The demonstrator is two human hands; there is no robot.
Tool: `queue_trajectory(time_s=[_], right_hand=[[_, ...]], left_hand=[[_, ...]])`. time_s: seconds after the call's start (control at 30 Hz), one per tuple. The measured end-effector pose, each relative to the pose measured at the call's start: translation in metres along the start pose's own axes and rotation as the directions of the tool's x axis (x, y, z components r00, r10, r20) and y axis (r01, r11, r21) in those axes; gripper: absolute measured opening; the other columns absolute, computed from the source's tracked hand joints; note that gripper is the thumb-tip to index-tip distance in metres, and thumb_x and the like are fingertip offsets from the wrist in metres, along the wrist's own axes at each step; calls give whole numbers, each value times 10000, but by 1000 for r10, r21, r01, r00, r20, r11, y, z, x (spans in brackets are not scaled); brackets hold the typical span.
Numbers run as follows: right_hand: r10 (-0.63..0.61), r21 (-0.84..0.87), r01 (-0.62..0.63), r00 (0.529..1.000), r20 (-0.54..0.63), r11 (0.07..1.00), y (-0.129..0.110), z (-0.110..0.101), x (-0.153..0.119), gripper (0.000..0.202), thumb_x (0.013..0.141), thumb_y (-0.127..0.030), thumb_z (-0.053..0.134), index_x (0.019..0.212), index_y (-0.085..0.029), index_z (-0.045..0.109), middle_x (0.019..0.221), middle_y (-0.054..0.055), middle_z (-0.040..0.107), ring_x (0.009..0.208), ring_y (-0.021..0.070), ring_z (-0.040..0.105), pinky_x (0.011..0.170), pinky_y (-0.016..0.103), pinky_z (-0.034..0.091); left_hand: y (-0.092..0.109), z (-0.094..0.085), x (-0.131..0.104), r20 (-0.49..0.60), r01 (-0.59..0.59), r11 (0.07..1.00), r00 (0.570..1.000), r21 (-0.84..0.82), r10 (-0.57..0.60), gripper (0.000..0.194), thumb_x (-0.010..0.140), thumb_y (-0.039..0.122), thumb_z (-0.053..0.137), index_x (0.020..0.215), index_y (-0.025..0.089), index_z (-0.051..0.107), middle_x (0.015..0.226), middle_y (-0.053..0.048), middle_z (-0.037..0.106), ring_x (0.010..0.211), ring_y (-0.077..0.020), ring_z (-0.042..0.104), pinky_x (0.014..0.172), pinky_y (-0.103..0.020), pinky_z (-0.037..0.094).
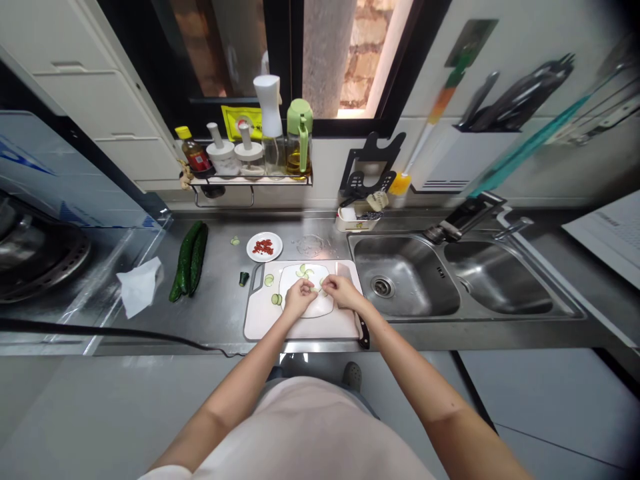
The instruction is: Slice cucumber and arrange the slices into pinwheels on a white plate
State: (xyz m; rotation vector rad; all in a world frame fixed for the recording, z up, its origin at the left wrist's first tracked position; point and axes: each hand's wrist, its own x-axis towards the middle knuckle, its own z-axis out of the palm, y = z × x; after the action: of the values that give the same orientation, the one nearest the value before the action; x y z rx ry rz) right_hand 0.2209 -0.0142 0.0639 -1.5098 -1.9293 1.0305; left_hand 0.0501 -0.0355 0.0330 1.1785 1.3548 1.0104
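A white square plate lies on the pale cutting board, with thin cucumber slices arranged near its far edge. Over the plate, my left hand is closed in a pinch on a small pale-green cucumber slice. My right hand pinches another slice close to the plate's right edge. More slices rest on the board left of the plate. The black handle of a knife sticks out at the board's right; my right forearm passes beside it.
Left of the board are a small plate of chopped red pieces, a cucumber end, whole cucumbers and a crumpled paper towel. The double sink is at right. Bottles stand on a wall rack behind.
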Motion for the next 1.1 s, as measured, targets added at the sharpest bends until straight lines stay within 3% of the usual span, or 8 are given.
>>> queue_trajectory(time_s=[0.27, 0.47, 0.6, 1.1], right_hand=[[43, -189, -30, 997, 65, 982, 5, -15, 22, 80, 708, -140, 559, 699, -169, 634, 603, -15, 591, 569, 103, 479, 581, 210, 337], [115, -428, -49, 985, 130, 902, 10, -10, 28, 124, 772, -154, 533, 781, -162, 656, 757, 35, 675, 654, 116, 537, 606, 197, 340], [151, -497, -63, 979, 139, 865, 10, -5, 28, 166, 808, -171, 506, 850, -159, 666, 834, 63, 693, 728, 138, 578, 621, 204, 336], [239, -671, -71, 957, 162, 738, 2, -1, 31, 246, 883, -220, 449, 1012, -166, 651, 1026, 123, 682, 948, 205, 611, 723, 243, 371]], left_hand=[[0, 11, 18, -15, 27, 952, 1000, 304, -24, 112, 641, 225, 690, 705, 190, 606, 623, 38, 578, 592, -107, 527, 614, -219, 369], [5, 15, 26, 22, 41, 875, 998, 482, -59, 78, 687, 205, 663, 746, 202, 612, 683, 20, 625, 648, -123, 566, 630, -221, 380], [10, 17, 28, 40, 80, 802, 991, 592, -128, 79, 724, 207, 630, 801, 219, 617, 761, 13, 666, 720, -133, 598, 650, -220, 394], [11, 22, 29, 53, 55, 669, 989, 741, -140, 134, 780, 220, 569, 896, 241, 633, 874, -14, 705, 853, -179, 633, 704, -253, 421]])
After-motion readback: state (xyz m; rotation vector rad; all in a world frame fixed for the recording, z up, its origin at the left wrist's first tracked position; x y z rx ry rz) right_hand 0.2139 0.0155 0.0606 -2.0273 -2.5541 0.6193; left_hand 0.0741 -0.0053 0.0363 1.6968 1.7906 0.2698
